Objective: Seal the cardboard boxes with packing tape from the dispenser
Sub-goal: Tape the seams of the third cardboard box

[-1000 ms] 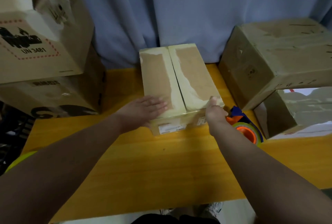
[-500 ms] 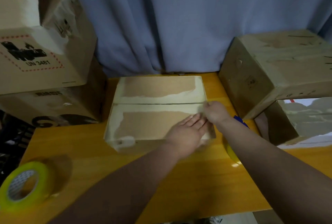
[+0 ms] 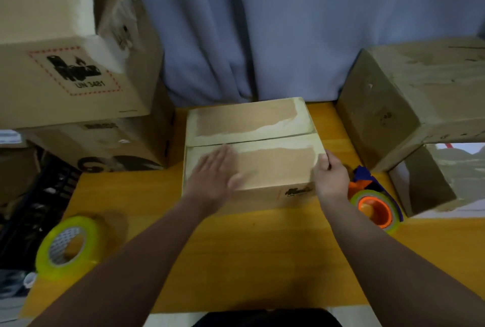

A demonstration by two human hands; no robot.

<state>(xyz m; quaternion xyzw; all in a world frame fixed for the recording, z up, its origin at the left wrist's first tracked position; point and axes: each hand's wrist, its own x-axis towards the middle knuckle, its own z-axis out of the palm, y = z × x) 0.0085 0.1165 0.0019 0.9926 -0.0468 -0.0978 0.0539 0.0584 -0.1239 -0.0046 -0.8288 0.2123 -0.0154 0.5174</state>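
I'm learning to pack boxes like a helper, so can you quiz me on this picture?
1. True or false: the left hand lies flat on top of the middle box.
2. Which hand grips that box's right end? A) left B) the right hand
3. Name it: which lies nearer the right hand, the tape dispenser or the loose tape roll?
Key: 1 true; 2 B; 3 the tape dispenser.

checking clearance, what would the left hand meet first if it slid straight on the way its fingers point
The left hand lies flat on the near flap; straight on it likely meets the centre seam first, then the far flap.
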